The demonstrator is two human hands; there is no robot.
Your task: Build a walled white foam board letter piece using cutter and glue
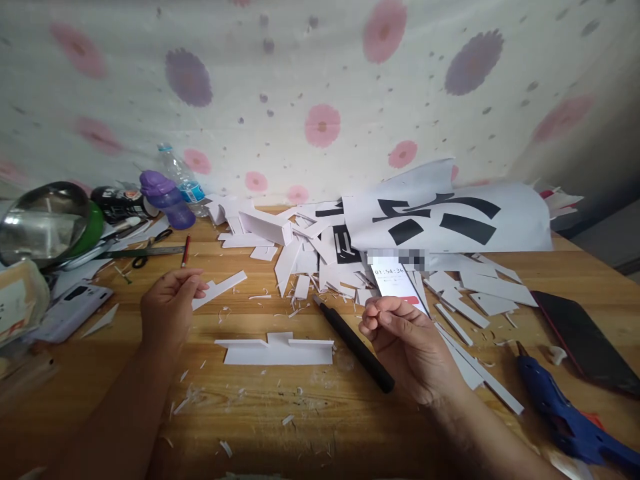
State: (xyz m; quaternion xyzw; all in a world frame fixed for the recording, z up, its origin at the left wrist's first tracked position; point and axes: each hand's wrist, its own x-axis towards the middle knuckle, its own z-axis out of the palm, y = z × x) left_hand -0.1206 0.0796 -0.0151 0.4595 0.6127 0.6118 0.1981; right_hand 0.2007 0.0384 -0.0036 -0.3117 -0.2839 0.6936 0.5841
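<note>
Tool [356, 345] between left hand [169, 308] and right hand [406, 343], card piece [278, 355] left of tool, glue gun [554, 408] far right

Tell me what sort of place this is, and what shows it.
Probably a craft corner, perhaps at home: a blue glue gun, a black knife-like tool and cut white pieces lie about on a wooden tabletop.

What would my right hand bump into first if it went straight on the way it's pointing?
Probably the white scraps heaped ahead of it. Depth is hard to judge, though: your right hand looks raised above the table, so it might pass over them.
</note>
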